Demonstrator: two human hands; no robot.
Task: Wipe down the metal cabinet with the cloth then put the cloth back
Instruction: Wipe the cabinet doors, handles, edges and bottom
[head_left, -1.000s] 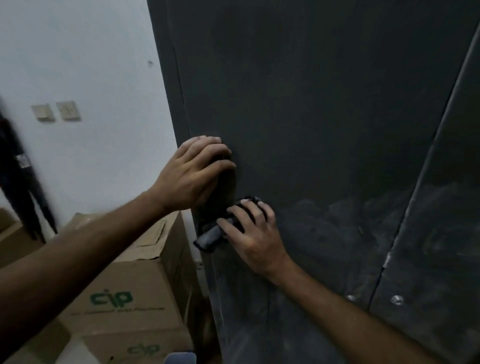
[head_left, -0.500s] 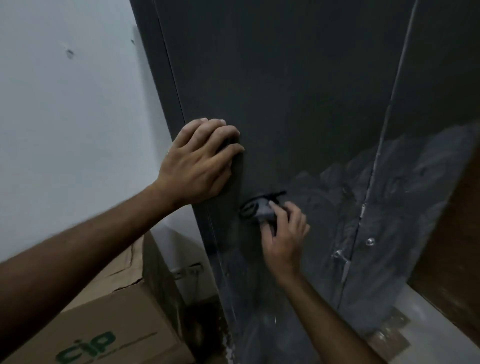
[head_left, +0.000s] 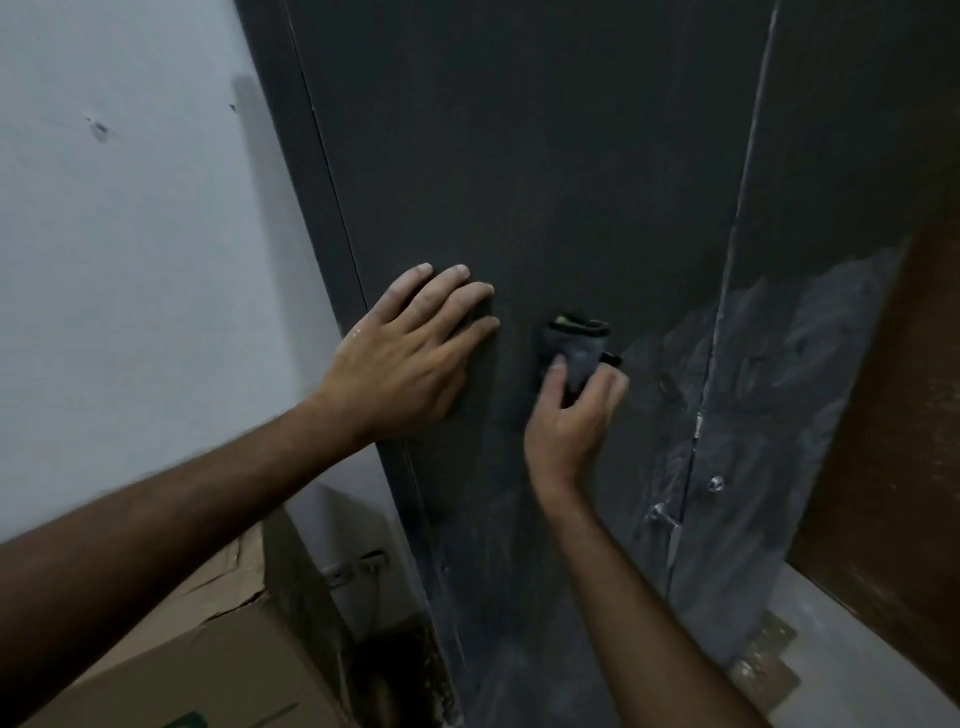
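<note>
A tall dark grey metal cabinet (head_left: 545, 156) fills the middle of the view, its two doors meeting at a pale seam on the right. Dusty grey smears cover the lower right of its front. My left hand (head_left: 410, 353) rests flat on the left door near its edge, fingers spread and empty. My right hand (head_left: 571, 421) presses a dark grey cloth (head_left: 579, 348) with a green edge against the left door, just right of my left hand.
A white wall (head_left: 130, 260) stands left of the cabinet. A cardboard box (head_left: 208, 670) sits at the lower left, with a wall socket (head_left: 353, 569) behind it. A brown wooden panel (head_left: 893, 441) stands at the right, above pale floor (head_left: 852, 649). A small handle (head_left: 660, 514) sits by the seam.
My right hand has carried the cloth rightward and up across the door. My left hand stays flat on the door. The view has swung to the right and down.
</note>
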